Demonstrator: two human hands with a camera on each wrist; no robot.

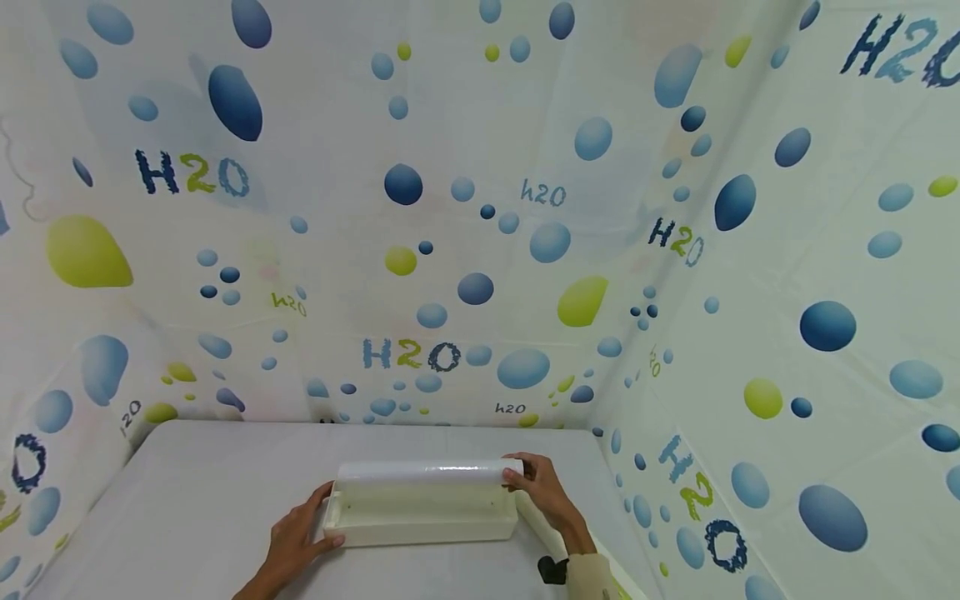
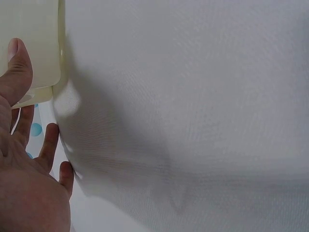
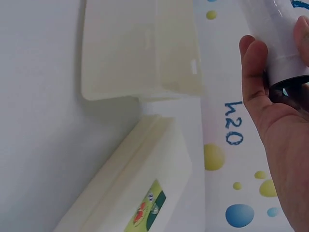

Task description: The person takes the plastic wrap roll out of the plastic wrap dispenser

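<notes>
A long, cream plastic box (image 1: 427, 532), its hollow inside showing, sits on the white table. My left hand (image 1: 295, 533) grips its left end, and in the left wrist view the thumb (image 2: 19, 67) lies on the face of the box (image 2: 34, 48). A shiny white roll that looks like cling film (image 1: 427, 472) lies lengthwise above the box's back edge. My right hand (image 1: 545, 493) holds the roll by its right end. In the right wrist view, fingers and thumb go round the roll (image 3: 280, 43), near its dark end.
A long cream lid-like piece (image 3: 145, 164) with a green and yellow label lies slanting to the right of the box, partly behind my right forearm. White curtains (image 1: 450, 250) printed with coloured drops and "H2O" enclose the table (image 1: 225, 467) at the back and sides.
</notes>
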